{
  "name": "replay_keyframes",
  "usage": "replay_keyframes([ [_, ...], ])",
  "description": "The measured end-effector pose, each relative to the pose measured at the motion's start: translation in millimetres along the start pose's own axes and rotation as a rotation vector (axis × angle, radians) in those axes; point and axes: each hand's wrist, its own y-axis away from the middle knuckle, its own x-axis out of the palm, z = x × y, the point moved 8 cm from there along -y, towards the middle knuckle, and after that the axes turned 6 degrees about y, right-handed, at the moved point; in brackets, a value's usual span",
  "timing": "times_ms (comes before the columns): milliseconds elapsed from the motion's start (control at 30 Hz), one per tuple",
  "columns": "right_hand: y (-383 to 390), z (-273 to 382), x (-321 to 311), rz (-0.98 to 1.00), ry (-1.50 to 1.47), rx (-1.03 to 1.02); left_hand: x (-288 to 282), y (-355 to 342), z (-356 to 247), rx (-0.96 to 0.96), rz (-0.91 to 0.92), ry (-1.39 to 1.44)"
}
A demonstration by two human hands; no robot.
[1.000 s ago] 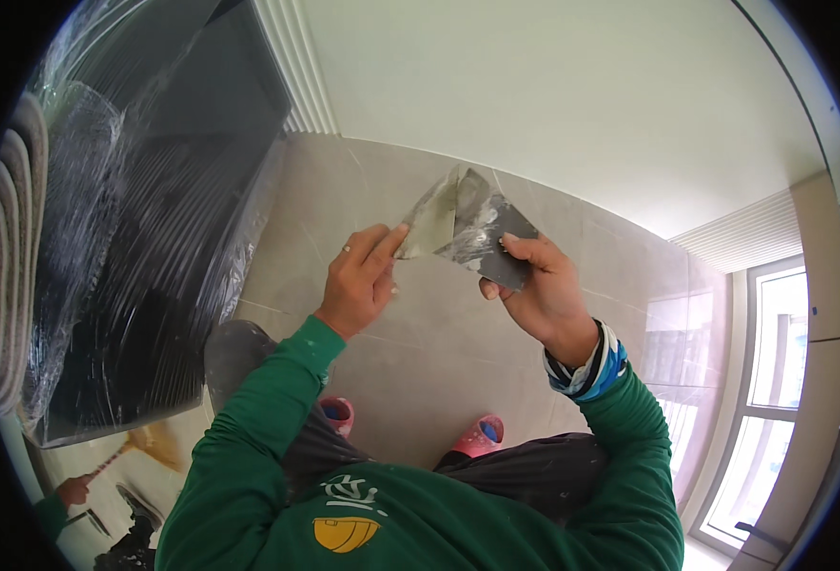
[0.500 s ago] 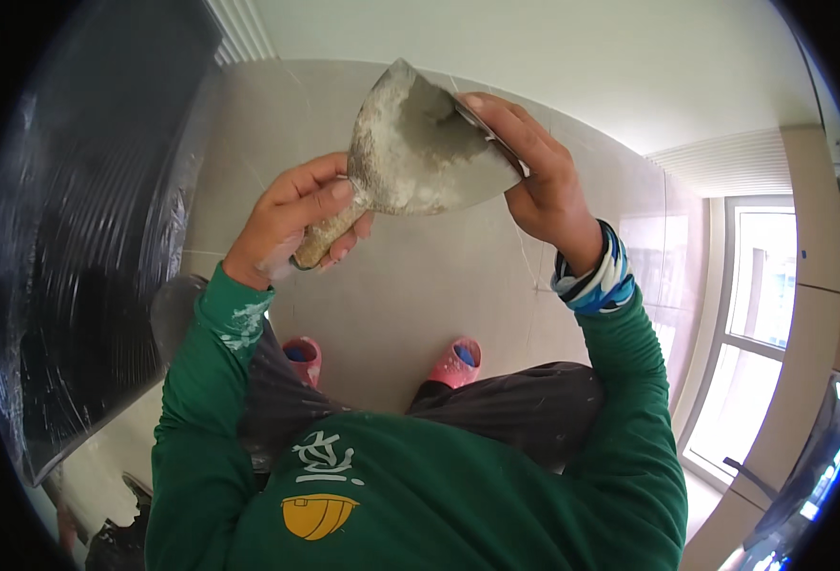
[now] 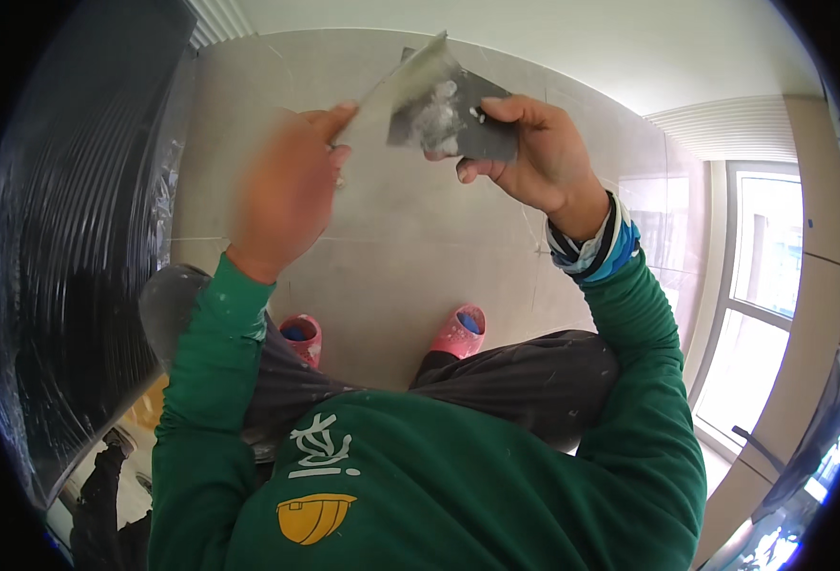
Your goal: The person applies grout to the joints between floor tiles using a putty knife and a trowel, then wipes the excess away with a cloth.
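Observation:
My left hand (image 3: 287, 186), blurred by motion, grips a wide putty knife; its handle is hidden behind my fingers. The knife's pale, smeared blade (image 3: 396, 92) is seen nearly edge-on and tilts up toward the far side. In my right hand (image 3: 551, 157) is a dark, flat rectangular scraper (image 3: 492, 140), pinched between the thumb on top and the fingers below. White putty (image 3: 439, 116) lies on the scraper's left part. The knife blade overlaps that end of it; whether the two touch, I cannot tell.
Large grey tiles (image 3: 372, 276) cover the floor below, where my feet stand in pink clogs (image 3: 460, 330). A tall dark panel in clear film (image 3: 87, 209) stands on the left. At the right is a bright window (image 3: 761, 257); a pale wall (image 3: 629, 57) runs along the far side.
The putty knife has turned from face-on to nearly edge-on, and the dark scraper with white putty now shows in my right hand. Both hands have shifted slightly.

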Motion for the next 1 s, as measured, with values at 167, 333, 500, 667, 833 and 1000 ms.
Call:
replay_keyframes([
  [167, 6, 6, 16, -0.071, 0.001, -0.144, 8, 17, 5, 0.140, 0.029, -0.172],
  [333, 18, 41, 26, -0.022, 0.320, -0.380, -8, 25, 62, -0.536, 0.064, 0.224],
  [500, 19, 76, 86, -0.246, 1.342, -0.849, -47, -7, 33, -0.985, 0.141, 0.967],
  [667, -4, 78, 170, -0.218, 1.549, -0.859, -87, -23, 1, -1.002, 0.215, 1.144],
  [833, -9, 63, 142, -0.296, 1.812, -0.779, -112, 7, 14, -0.971, 0.246, 1.038],
  [1000, -4, 47, 195, -0.311, 1.909, -0.931, -148, 41, 54, -0.902, 0.232, 0.824],
])
